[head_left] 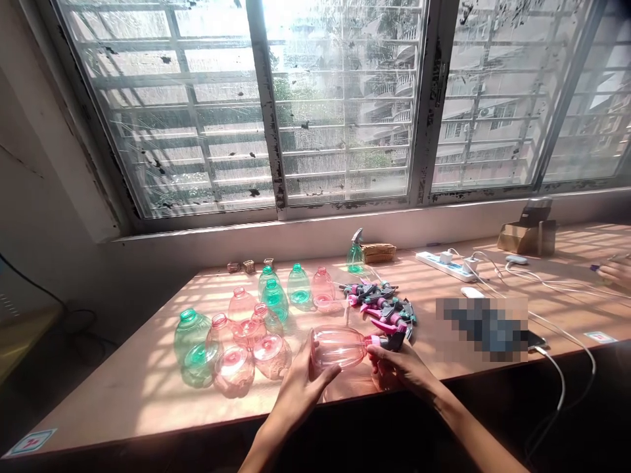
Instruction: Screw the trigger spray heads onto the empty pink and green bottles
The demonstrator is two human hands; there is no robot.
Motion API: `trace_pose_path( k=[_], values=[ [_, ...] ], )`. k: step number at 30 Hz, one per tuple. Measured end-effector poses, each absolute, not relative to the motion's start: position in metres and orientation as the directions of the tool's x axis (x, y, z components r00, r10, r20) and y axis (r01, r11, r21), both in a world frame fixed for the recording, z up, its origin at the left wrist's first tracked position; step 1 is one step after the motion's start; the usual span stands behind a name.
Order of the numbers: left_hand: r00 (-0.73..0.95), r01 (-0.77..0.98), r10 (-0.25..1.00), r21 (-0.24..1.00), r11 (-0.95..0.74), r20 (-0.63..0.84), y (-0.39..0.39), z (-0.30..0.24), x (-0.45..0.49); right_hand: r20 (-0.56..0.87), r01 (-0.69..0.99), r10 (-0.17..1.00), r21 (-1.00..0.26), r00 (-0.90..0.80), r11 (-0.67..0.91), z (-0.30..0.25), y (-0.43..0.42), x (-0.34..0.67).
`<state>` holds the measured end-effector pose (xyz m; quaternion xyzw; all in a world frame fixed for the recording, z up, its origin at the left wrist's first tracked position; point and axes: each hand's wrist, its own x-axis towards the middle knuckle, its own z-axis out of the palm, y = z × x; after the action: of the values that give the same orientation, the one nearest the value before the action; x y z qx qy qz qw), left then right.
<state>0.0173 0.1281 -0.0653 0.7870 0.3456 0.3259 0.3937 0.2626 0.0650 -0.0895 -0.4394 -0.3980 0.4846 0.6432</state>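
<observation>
On the left of the table (121, 404), green bottles (194, 345) and pink ones (234, 361) stand upright with open necks, none wearing a head, so by the look of it most of the fitting is left. Just right of them, at the near edge, the left hand (306, 384) grasps the body of a pink bottle (339, 346) held on its side, neck to the right. Beyond it, far by the window wall, a spray-topped green bottle (355, 256) looks complete, the only such one standing. Next comes a heap of loose spray heads (377, 303), seemingly unused. Nearer, the right hand (401, 368) grips the spray head (393, 342) at the held bottle's neck; whether it is fully tightened cannot be told. Farther right lies a white power strip (446, 266).
</observation>
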Motion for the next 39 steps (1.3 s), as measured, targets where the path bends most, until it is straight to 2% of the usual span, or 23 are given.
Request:
trace_pose_path(
  k=[6,12,19,21,26,28,32,34,39],
  values=[
    [0.570,0.329,0.763,0.766,-0.553,0.305,0.132,-0.079,0.016,0.106,-0.279,0.966,-0.945,0.237,0.172,-0.092,0.071,0.264],
    [0.544,0.300,0.801,0.834,-0.463,0.249,0.129,-0.070,0.017,0.123,-0.123,0.982,-0.982,0.144,0.141,-0.092,0.067,0.268],
    [0.524,0.312,0.805,0.816,-0.486,0.279,0.135,-0.079,0.019,0.105,-0.219,0.976,-0.965,0.188,0.146,-0.092,0.071,0.266],
    [0.529,0.297,0.802,0.825,-0.482,0.278,0.135,-0.078,0.019,0.118,-0.173,0.979,-0.974,0.168,0.147,-0.090,0.068,0.267],
    [0.530,0.280,0.817,0.864,-0.419,0.225,0.133,-0.072,0.018,0.213,0.062,0.975,-0.976,0.065,0.209,-0.085,0.061,0.270],
    [0.534,0.266,0.811,0.862,-0.431,0.240,0.133,-0.073,0.018,0.188,0.038,0.979,-0.982,0.084,0.185,-0.088,0.064,0.271],
    [0.550,0.244,0.779,0.834,-0.495,0.301,0.135,-0.078,0.018,0.131,-0.143,0.977,-0.977,0.167,0.156,-0.098,0.071,0.270],
    [0.559,0.239,0.774,0.835,-0.495,0.298,0.134,-0.077,0.018,0.135,-0.174,0.974,-0.971,0.181,0.167,-0.099,0.071,0.270],
    [0.548,0.271,0.798,0.849,-0.454,0.252,0.132,-0.070,0.018,0.150,0.012,0.982,-0.989,0.114,0.150,-0.093,0.066,0.271]
  ],
)
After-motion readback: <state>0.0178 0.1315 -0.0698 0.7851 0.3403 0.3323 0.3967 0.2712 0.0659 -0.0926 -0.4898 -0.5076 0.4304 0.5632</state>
